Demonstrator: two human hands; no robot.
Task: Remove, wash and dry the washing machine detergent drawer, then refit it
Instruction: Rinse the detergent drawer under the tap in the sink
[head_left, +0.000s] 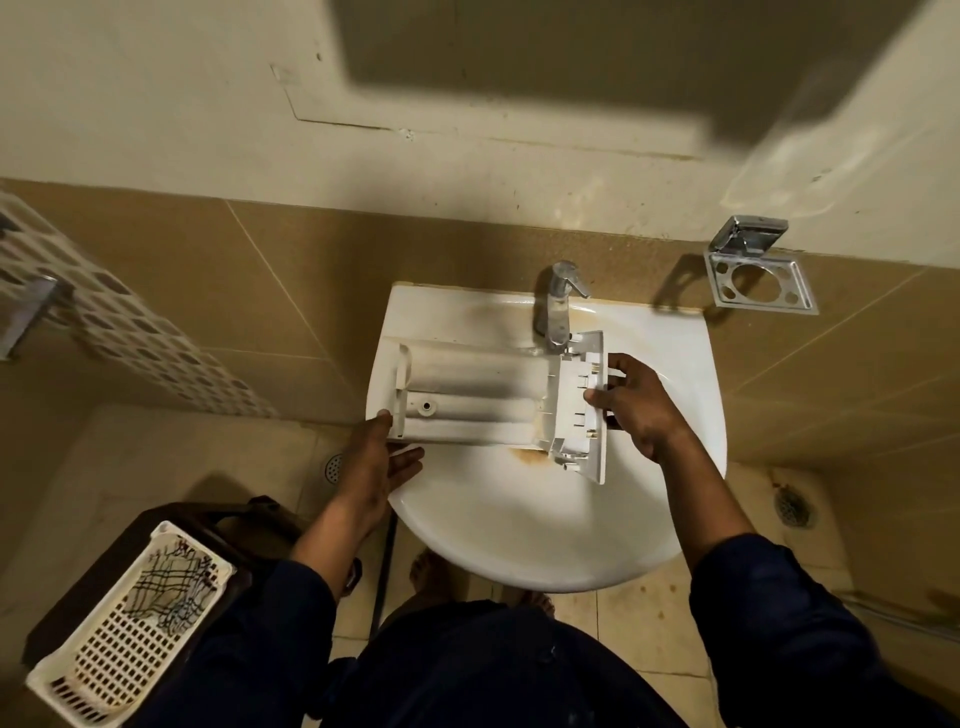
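— Caption check: where is the detergent drawer (478, 397)?
— Held in the air over the white sink (545, 545), just in front of the tap (558, 306), underside up by the look of it. No running water shows.
— Which way does it lie?
— Long axis left to right across the basin. Its front panel (592, 405) is at the right end, the rear at the left.
— Who has it?
— The right grip (641, 402) pinches the front panel, thumb on the inner face, fingers behind. The left grip (376, 462) is released, fingers straight, thumb touching the rear corner. Each is at its own end; the right looks to carry the load.
— Stage?
— Removed, washing seemingly about to start. The spout stands just behind the panel end, so a small shift should bring the drawer under it.
— Anything else?
— A white basket (130, 623) lower left, a chrome holder (758, 275) on the tiled wall.
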